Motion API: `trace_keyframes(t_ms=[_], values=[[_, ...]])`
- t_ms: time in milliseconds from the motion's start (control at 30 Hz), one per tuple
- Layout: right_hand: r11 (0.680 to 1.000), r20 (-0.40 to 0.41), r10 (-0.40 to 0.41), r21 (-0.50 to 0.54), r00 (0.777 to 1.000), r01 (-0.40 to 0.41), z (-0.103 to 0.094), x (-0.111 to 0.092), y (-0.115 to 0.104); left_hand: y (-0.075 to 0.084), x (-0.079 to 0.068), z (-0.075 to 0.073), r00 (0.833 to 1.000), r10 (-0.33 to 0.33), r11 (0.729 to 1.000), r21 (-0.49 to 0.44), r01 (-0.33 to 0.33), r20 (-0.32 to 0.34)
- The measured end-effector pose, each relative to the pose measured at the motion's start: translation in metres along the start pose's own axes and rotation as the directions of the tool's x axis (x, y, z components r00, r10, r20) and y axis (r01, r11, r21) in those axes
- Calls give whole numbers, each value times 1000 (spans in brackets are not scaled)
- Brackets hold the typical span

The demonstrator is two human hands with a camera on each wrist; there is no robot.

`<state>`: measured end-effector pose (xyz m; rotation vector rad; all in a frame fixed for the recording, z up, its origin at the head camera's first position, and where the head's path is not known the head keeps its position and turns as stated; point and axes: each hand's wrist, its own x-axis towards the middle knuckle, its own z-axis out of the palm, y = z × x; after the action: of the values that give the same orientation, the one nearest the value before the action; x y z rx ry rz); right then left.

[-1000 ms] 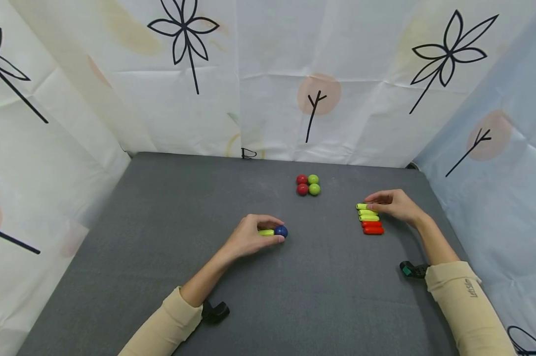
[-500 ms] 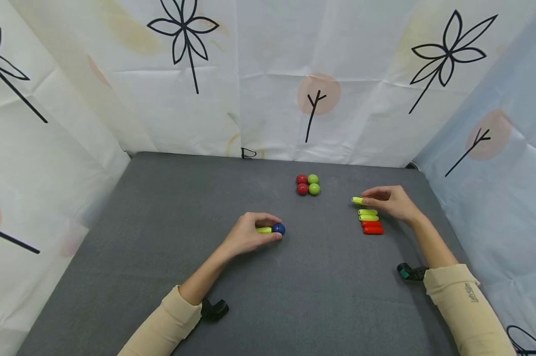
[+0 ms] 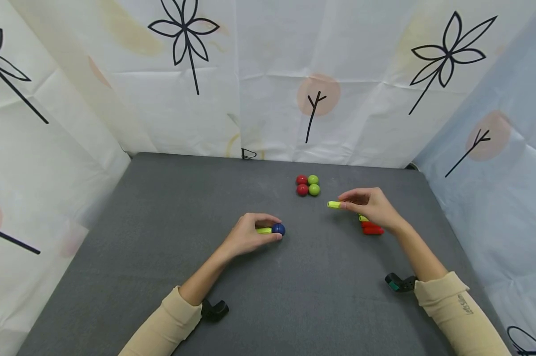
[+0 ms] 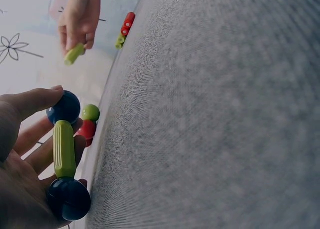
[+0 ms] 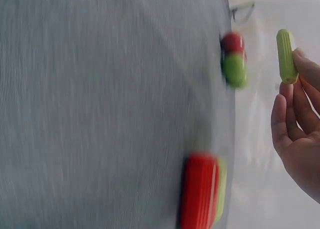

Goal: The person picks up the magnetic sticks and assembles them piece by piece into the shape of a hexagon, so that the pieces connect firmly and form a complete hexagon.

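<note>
The left hand [image 3: 248, 235] curls round a ball-and-rod piece [image 4: 64, 149], a ribbed yellow-green rod with a dark blue ball at either end; its thumb presses the upper blue ball [image 4: 65, 107], while the lower blue ball [image 4: 69, 199] sits by the palm. The right hand [image 3: 371, 205] pinches a loose yellow-green rod [image 5: 286, 56] between thumb and fingers near one end, and lifts it clear of the grey bench [image 3: 294, 296], its free end pointing toward the person's left. Beneath and just beside that hand, a row of short rods lies on the bench: two red rods [image 3: 372, 228] nearest the person and two yellow-green rods [image 3: 363, 218] beyond, partly covered by the hand in the head view. Farther back, between the two hands, two red balls [image 3: 302, 190] and two green balls [image 3: 314, 190] form a tight square, red on the left, green on the right. A pale curtain [image 3: 268, 99] printed with black-line flowers rises behind the bench, and beige sleeves [image 3: 161, 326] cover both forearms.
</note>
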<state>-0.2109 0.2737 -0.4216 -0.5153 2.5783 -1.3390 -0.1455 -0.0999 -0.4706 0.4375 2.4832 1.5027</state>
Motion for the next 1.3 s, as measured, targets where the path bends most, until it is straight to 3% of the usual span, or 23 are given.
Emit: trace_keyframes(t_ms=[200,333,700,1067,1300], values=[[991,35,-122,53,992,120,28,0,-20,1,0,0,1000,-4,1000,-2,4,-2],[984,66,-161,94,985,154,47,0,-29,1,-1,0,1000,-6,1000,-4,6,-1],[987,155,-157,54,975,151,87,9,-43,0,-1,0,1000,16,1000,-9,-16,4],[987,157,-162,33,974,159,100,12,-47,0,0,-1,999,37,999,15,-37,-3],[987,146,-158,44,977,153,102,12,-47,4,0,2,999,6,998,70,-3,-37]])
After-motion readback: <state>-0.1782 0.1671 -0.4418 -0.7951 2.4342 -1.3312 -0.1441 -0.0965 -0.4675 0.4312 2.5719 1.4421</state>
